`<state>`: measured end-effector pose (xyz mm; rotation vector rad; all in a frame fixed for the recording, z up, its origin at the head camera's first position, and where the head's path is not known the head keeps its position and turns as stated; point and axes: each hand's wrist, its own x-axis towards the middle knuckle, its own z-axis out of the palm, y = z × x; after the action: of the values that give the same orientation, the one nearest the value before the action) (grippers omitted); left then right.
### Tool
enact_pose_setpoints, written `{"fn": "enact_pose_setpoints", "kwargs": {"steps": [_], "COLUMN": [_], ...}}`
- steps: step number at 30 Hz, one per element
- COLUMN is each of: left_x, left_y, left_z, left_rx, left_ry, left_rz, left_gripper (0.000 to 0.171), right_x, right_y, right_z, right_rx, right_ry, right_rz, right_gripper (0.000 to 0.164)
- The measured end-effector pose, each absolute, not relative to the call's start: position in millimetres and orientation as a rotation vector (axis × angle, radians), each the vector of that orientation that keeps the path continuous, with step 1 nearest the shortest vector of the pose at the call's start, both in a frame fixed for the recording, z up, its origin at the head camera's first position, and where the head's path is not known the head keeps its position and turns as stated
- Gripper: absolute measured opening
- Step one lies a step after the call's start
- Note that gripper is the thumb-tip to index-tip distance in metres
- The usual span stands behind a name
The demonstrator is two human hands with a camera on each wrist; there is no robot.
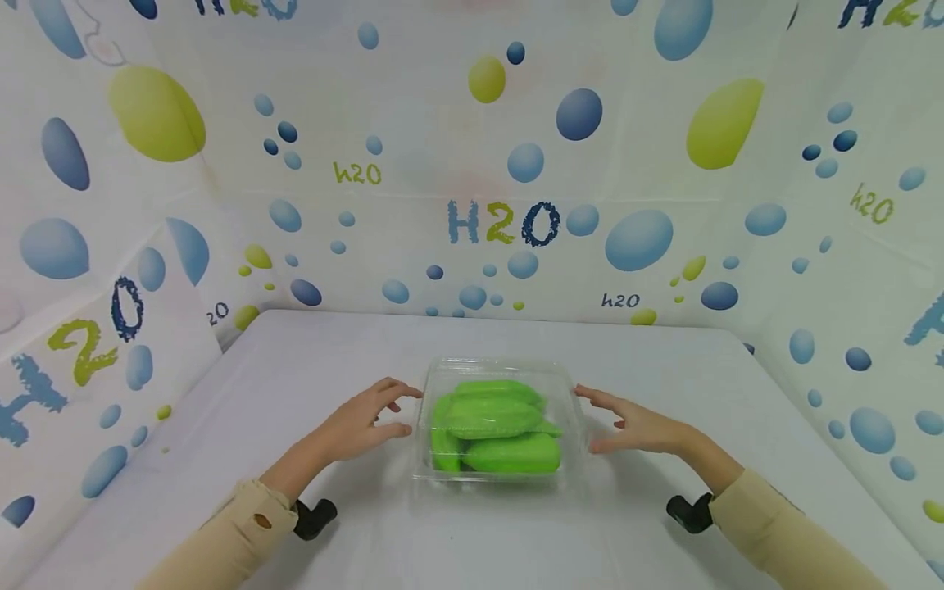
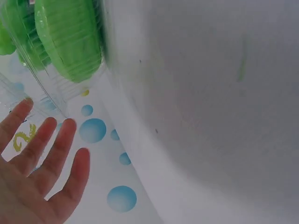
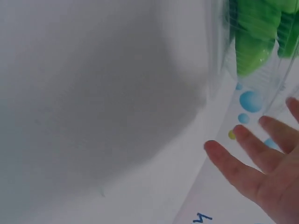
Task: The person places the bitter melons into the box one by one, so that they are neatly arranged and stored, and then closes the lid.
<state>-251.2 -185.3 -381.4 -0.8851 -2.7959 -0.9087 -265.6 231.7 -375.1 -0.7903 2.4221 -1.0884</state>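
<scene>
A clear plastic box (image 1: 501,368) with its lid on sits on the white table, in the middle of the head view. Through its walls show several bright green, long, vegetable-like pieces (image 1: 494,419), piled on one another. My left hand (image 1: 369,422) hovers at the box's left side, fingers spread and relaxed, fingertips right by the wall. On the opposite side, my right hand (image 1: 637,424) is held the same way, fingertips close to the right wall. Both wrist views show loosely extended fingers, the left hand (image 2: 44,172) and right hand (image 3: 266,168) holding nothing.
The white tabletop (image 1: 332,344) runs back to a hanging sheet (image 1: 413,98) printed with blue and green drops and H2O lettering, which also covers both sides. A black wrist mount (image 1: 315,519) juts from under the left sleeve, another mount (image 1: 690,514) from the right.
</scene>
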Motion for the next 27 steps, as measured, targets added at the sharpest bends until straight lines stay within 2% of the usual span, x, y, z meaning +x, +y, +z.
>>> {"fn": "enact_pose_setpoints", "kwargs": {"steps": [7,12,14,17,19,21,24,27], "left_x": [-243,-239,-237,-234,-232,-228,-223,-217], "left_y": [-187,-189,-189,-187,-186,-184,-180,-176], "left_z": [-387,-389,-391,-393,-394,-394,-395,-395], "left_rx": [-0.860,-0.811,-0.785,-0.722,-0.660,-0.567,-0.433,-0.359], "left_ry": [-2.939,-3.006,-3.012,-2.969,-2.926,-2.875,-2.789,-2.721], "left_rz": [-1.274,-1.569,-1.755,-2.069,-2.242,-2.388,-2.557,-2.646], "left_gripper": [0.069,0.081,0.086,0.091,0.087,0.076,0.042,0.021], "right_x": [-251,-243,-240,-237,-236,-235,-233,-230], "right_y": [227,223,223,224,224,224,222,221], "right_z": [-383,-383,-384,-387,-390,-393,-394,-395], "right_rx": [-0.688,-0.498,-0.415,-0.355,-0.359,-0.374,-0.376,-0.359], "right_ry": [2.313,2.157,2.064,1.939,1.871,1.810,1.721,1.665], "right_rz": [-1.147,-1.317,-1.375,-1.427,-1.448,-1.473,-1.523,-1.571], "right_gripper": [0.090,0.094,0.087,0.061,0.040,0.025,0.018,0.019]}}
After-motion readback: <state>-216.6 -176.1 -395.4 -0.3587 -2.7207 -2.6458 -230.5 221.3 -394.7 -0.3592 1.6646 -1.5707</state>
